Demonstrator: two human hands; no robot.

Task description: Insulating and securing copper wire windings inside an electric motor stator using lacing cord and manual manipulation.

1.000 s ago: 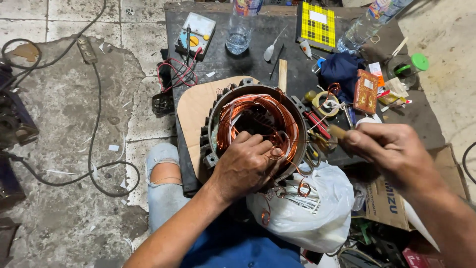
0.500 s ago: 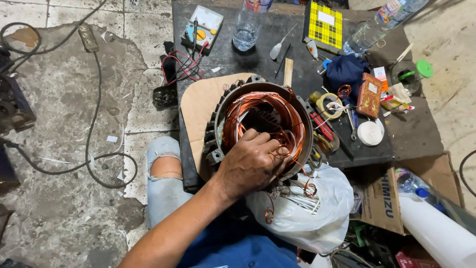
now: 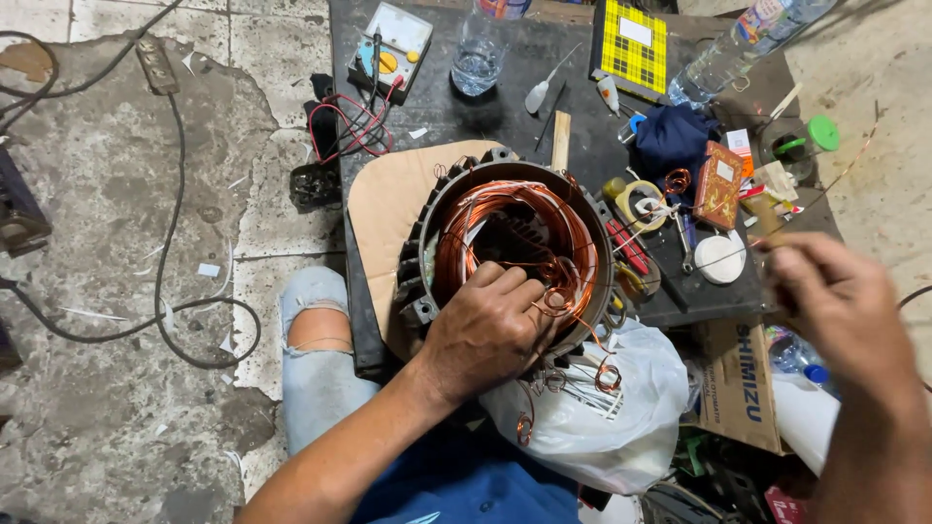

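A round motor stator (image 3: 425, 233) with copper windings (image 3: 555, 221) lies on a cardboard sheet (image 3: 383, 194) on a dark low table (image 3: 466, 116). My left hand (image 3: 485, 332) rests on the stator's near rim, its fingers curled on loose copper wire loops there. Off to the right of the stator, my right hand (image 3: 840, 306) is raised and blurred. Its fingertips pinch a thin copper wire strand (image 3: 843, 165) that runs up to the right. How the strand joins the windings is hard to make out.
A multimeter (image 3: 393, 49) with red and black leads, a water bottle (image 3: 481, 49), a yellow checked box (image 3: 631, 44), a tape roll (image 3: 636, 199) and small tools crowd the table. A white plastic bag (image 3: 602, 408) and cardboard box (image 3: 743, 378) sit near me. Cables (image 3: 175, 243) cross the floor.
My right hand went out of view half a second ago and is now back at the right, holding a thin strand. My left hand has stayed on the stator's near rim.
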